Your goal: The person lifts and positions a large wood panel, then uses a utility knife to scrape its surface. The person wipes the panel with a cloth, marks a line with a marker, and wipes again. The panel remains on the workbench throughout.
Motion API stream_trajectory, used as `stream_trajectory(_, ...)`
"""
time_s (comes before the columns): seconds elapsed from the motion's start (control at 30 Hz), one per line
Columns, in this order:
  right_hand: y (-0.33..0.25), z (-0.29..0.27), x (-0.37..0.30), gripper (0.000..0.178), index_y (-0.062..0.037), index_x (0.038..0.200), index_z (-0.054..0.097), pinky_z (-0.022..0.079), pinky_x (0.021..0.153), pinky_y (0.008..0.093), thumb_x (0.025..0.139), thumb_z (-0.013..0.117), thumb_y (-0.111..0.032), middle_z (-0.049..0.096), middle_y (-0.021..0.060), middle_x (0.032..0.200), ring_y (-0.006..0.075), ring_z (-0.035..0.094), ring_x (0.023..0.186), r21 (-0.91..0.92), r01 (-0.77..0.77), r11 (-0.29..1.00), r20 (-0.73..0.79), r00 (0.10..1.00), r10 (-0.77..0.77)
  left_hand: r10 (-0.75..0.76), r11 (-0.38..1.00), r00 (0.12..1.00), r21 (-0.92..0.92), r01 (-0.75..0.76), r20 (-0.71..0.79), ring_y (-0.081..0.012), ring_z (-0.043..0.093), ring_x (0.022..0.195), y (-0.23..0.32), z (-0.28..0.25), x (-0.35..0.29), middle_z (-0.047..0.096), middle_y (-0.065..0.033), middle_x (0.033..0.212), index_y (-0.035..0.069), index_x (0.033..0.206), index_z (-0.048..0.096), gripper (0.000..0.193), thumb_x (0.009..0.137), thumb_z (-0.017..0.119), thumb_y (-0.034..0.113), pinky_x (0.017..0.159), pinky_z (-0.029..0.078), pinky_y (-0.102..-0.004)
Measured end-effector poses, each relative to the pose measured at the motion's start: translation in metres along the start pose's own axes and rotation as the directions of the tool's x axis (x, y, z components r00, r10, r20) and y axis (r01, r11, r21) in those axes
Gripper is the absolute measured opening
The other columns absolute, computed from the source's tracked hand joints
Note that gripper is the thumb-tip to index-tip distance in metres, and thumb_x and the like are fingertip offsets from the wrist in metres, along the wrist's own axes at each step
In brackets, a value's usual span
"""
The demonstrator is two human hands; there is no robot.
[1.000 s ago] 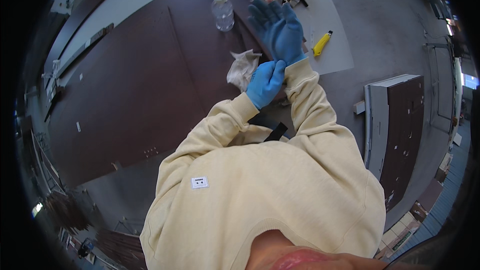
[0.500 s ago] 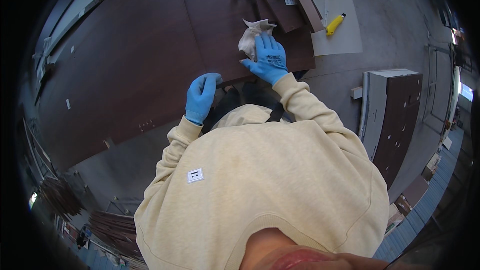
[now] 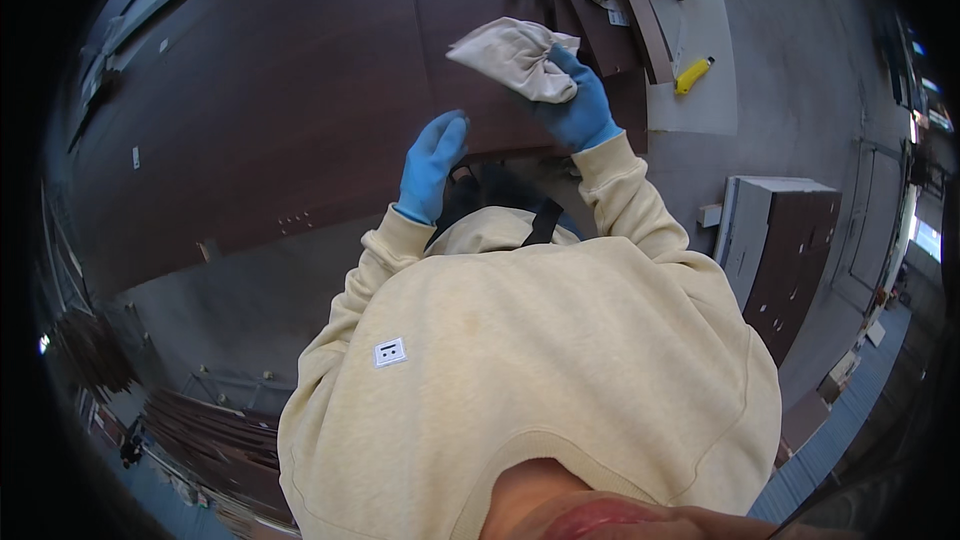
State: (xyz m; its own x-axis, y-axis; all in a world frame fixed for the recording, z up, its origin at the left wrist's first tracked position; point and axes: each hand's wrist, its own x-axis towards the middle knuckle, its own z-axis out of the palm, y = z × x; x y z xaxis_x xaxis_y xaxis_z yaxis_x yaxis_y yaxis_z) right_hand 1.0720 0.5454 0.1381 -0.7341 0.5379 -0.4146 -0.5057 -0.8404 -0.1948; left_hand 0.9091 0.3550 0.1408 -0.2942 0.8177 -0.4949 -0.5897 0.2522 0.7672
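Right grip (image 3: 583,114): clasping the right end of the cloth (image 3: 510,56)
Cloth: long axis points left from that grip
Left hand (image 3: 432,168): half-curled, farther off; contents unclear

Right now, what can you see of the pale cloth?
The cloth is off-white, looks like soft fabric, crumpled into folds and bunched at its right end, where the blue-gloved right grip holds it. Its loose left end tapers. It shows against the dark brown panel; whether its underside touches the panel cannot be told.
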Motion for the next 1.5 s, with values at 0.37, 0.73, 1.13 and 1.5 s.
stream_trajectory(0.37,0.015,0.029,-0.004,0.069,-0.0061,0.144,0.054,0.053,0.104,0.0423,0.102,0.054,-0.061,0.063,0.0109,0.138,0.0238,0.064,0.122,-0.504,-0.393,0.769,-0.204,0.919,0.336,0.163,0.903,0.958,-0.355,-0.241,-0.236,-0.0253,0.064,0.12,0.038,0.008,0.04,0.066,-0.0114,0.131,0.003,0.135,0.061,0.04,0.101,0.069,0.021,0.105,0.053,-0.0415)
stream_trajectory(0.73,0.066,0.047,0.018,0.04,-0.0033,0.133,0.062,0.057,0.096,0.0362,0.1,0.069,-0.023,0.07,0.0083,0.121,0.0192,0.068,0.107,-0.523,-0.256,0.813,-0.067,0.963,0.261,0.006,0.909,0.944,-0.392,-0.143,-0.331,-0.0254,0.064,0.12,0.056,0.017,0.004,0.064,-0.0109,0.133,0.003,0.137,0.059,0.043,0.102,0.067,0.027,0.105,0.053,-0.0414)
stream_trajectory(1.13,0.2,0.073,0.01,0.029,-0.004,0.117,0.071,0.055,0.087,0.0366,0.093,0.067,-0.02,0.073,0.0116,0.105,0.0202,0.069,0.096,-0.992,-0.005,0.129,0.073,0.804,0.59,0.913,0.351,0.262,0.929,-0.114,-0.313,-0.0299,0.04,0.147,0.001,-0.029,-0.131,0.037,-0.0172,0.162,0.003,0.16,0.032,0.07,0.11,0.048,0.049,0.123,0.031,-0.0465)
stream_trajectory(1.5,0.198,0.104,0.023,0.031,-0.0034,0.112,0.074,0.056,0.077,0.0397,0.091,0.072,-0.026,0.075,0.013,0.092,0.0221,0.072,0.08,-0.923,0.345,-0.168,0.218,0.832,0.509,0.351,0.866,0.175,0.247,-0.434,-0.92,-0.0268,0.044,0.144,-0.036,-0.069,-0.157,0.04,-0.0123,0.16,0.009,0.157,0.038,0.063,0.111,0.041,0.051,0.117,0.038,-0.0468)
